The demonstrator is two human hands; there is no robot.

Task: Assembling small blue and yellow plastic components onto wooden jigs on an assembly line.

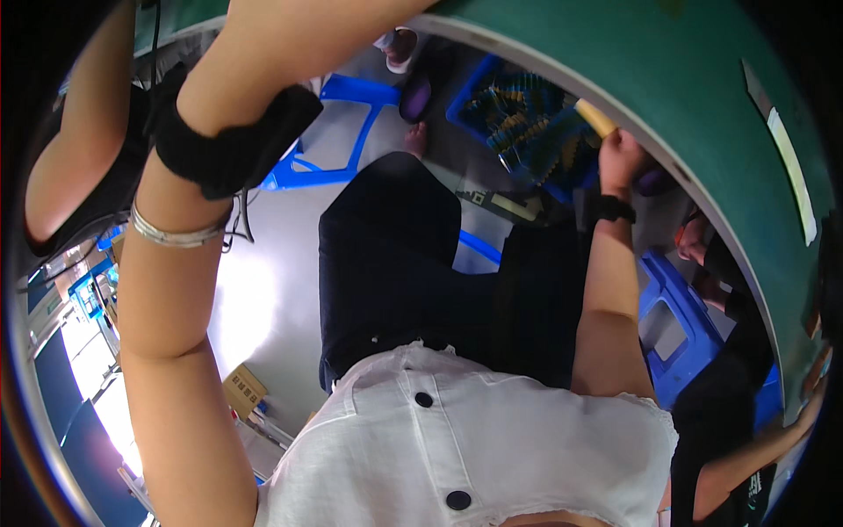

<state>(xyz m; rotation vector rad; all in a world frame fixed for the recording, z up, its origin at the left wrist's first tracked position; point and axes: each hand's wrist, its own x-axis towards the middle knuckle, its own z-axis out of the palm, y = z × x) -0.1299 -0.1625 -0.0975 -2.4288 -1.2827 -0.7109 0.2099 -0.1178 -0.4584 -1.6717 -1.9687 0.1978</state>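
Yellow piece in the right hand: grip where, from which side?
Probably the free end of the yellow piece, coming from the left: narrow, it sticks out of the right hand, and the green table is to its right.

The left arm (180, 422) is bare and climbs along the left side, creased at the elbow (167, 351), with the forearm (167, 290) pointing away from the body. Past the wrist (195, 107) it slants rightward, and the left hand (303, 39) is cut off at the far edge; its fingers are out of view, so its grip cannot be told.

The right arm (610, 351) is bare too and reaches out to the far right, only slightly bent, its wrist (616, 187) roughly in line with the forearm. The right hand (622, 162) is small in view, fingers (612, 143) curled in a closed grip. Both arms are spread well apart.
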